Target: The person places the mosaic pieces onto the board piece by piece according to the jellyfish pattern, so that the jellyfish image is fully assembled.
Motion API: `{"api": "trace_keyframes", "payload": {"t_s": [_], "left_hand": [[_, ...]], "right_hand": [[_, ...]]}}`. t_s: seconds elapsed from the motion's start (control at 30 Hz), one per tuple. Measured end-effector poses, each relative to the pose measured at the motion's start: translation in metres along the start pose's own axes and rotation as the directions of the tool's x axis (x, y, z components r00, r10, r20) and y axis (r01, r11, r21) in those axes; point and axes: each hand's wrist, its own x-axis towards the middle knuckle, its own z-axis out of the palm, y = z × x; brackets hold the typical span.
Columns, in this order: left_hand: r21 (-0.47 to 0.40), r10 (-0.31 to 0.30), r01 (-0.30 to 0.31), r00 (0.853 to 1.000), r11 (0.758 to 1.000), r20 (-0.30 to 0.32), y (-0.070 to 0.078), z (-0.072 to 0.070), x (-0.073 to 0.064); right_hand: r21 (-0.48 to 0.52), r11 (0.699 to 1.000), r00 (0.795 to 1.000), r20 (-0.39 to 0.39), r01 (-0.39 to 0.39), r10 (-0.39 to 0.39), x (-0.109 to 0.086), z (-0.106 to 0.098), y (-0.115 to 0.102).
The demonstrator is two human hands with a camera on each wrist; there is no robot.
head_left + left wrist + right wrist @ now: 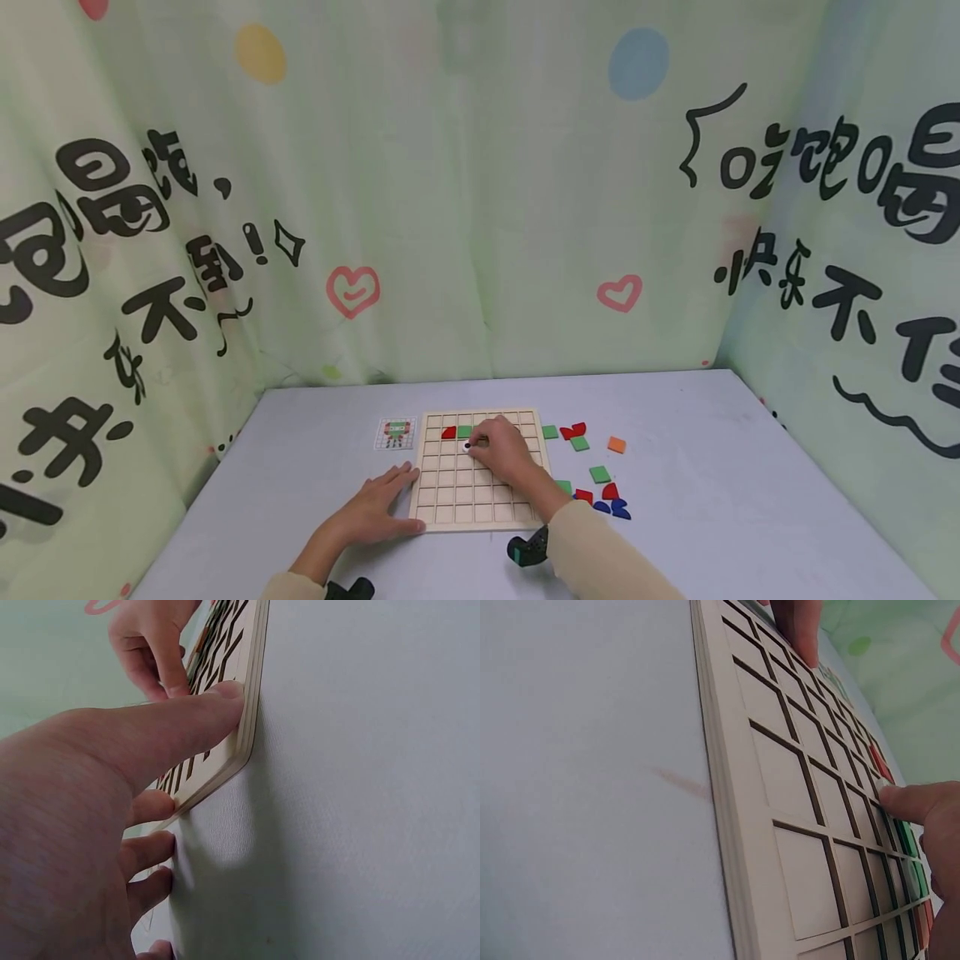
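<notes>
A wooden grid board (445, 493) lies on the table. A red piece (449, 432) and a green square tile (465, 432) sit in cells of its upper part. My right hand (504, 450) reaches over the board, thumb and fingers pinching a small white piece with a black dot (467, 447) at a cell below the green tile. Part of that row lies hidden behind this hand. My left hand (375, 506) rests at the board's left side, its fingers stretched along the edge. In the left wrist view, its thumb (202, 716) lies on the near corner of the frame.
Left of the board lies a pattern card (395, 433) with a robot figure. Loose green tiles (600, 474), red pieces (610, 492), blue pieces (619, 508) and an orange tile (617, 445) are scattered to the right. A printed curtain (480, 208) surrounds the table.
</notes>
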Motion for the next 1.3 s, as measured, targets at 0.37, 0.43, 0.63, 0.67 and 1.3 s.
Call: {"api": "trace_keyframes", "payload": {"t_s": [0.37,0.43,0.63,0.67,1.3], "left_hand": [[-0.017,0.031,-0.031,1.0,0.999,0.003,0.001,-0.003,0.0],[-0.016,0.029,-0.029,1.0,0.999,0.002,0.001,-0.004,0.0],[-0.009,0.027,-0.027,1.0,1.0,0.004,0.0,-0.003,0.002],[-0.009,0.026,-0.026,1.0,1.0,0.004,0.0,-0.003,0.003],[-0.006,0.039,-0.039,0.999,0.999,-0.01,0.001,-0.001,-0.002]], "right_hand": [[-0.009,1.0,1.0,-0.023,0.015,-0.016,0.004,0.005,-0.002],[-0.006,1.0,0.999,-0.034,0.01,-0.01,0.005,0.006,-0.003],[-0.007,0.999,0.999,-0.037,-0.035,0.035,0.006,0.008,-0.004],[-0.004,0.999,0.999,-0.035,-0.039,0.038,0.005,0.007,-0.004],[0.012,0.999,0.998,-0.054,-0.032,0.033,-0.01,-0.007,0.004]]}}
